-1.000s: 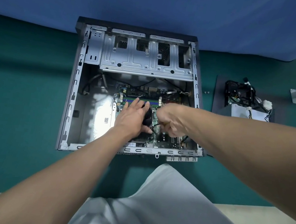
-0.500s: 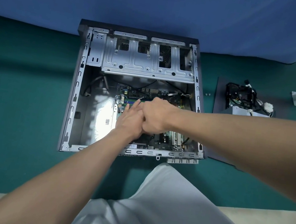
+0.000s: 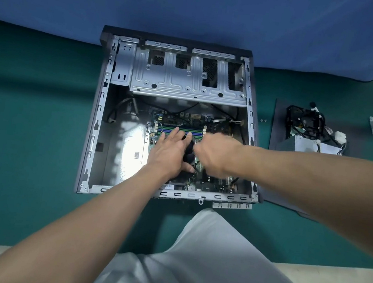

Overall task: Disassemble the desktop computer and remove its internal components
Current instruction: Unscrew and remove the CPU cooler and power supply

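The left hand lies flat inside the open computer case, fingers straight and spread. The fingertips reach the blue and green memory slots, and the thumb stretches out sideways beneath a black fan that the palm rests against. The right hand sits just beside it on the other side of the fan, fingers curled under into a loose fist. It is blurred, and I cannot tell whether it pinches anything. The case lies on its side on the green table cover, open face up, its long axis running away from the person toward the blue cloth. It is bare grey metal with a dark outer shell. A silver drive cage fills the far end, and the circuit board occupies the near right part, with black cables looped along its far edge. Well to the right, apart from the case, a power supply with a tangle of wires sits on a dark panel.
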